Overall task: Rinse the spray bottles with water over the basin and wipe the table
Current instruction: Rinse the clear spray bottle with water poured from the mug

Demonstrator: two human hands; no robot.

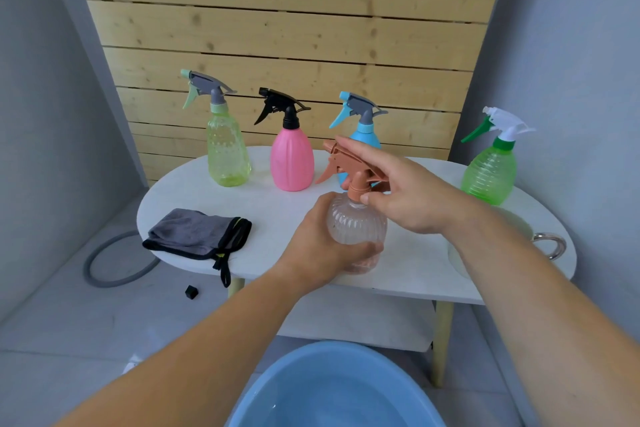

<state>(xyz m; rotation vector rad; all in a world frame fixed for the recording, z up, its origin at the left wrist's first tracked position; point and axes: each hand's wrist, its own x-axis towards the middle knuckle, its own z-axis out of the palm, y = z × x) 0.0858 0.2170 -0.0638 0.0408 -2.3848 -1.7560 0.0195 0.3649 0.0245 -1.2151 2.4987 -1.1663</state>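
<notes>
Head view. White oval table (270,205) against a plank wall, read left to right.

- Floor, far left: grey hose (114,260) in a loop.
- Table, near left: grey cloth (194,231), folded, black trim, a strap hanging off the edge.
- Far row: yellow bottle (227,153), then pink bottle (291,160), both upright, sprayers on.
- Centre, near edge: left hand (318,243) wraps the belly of the clear bottle (356,226), fingers curled round its lower half. Cannot tell whether its base rests on the table or is just off it.
- Blue bottle (363,137): partly hidden behind the clear one.
- Right hand (405,191): fingers lie over the brown sprayer (349,167), thumb pinches at the collar. Hands are close together, both clamped on the same bottle.
- Far right: green bottle (490,174), upright, white sprayer.
- Right edge: metal handle (550,245) of a vessel mostly hidden by the forearm.
- Near, below the table: blue basin (332,388), water in it.

Judgement: 5 bottles, 1 in hand; step looks like unscrewing the sprayer. The clear bottle looks like thin ribbed plastic, nearly empty, so light, and it may flex if squeezed. The ribs give grip; expect it slippery once wet. Best hold: belly with 1 hand, collar with the other, not the trigger.
</notes>
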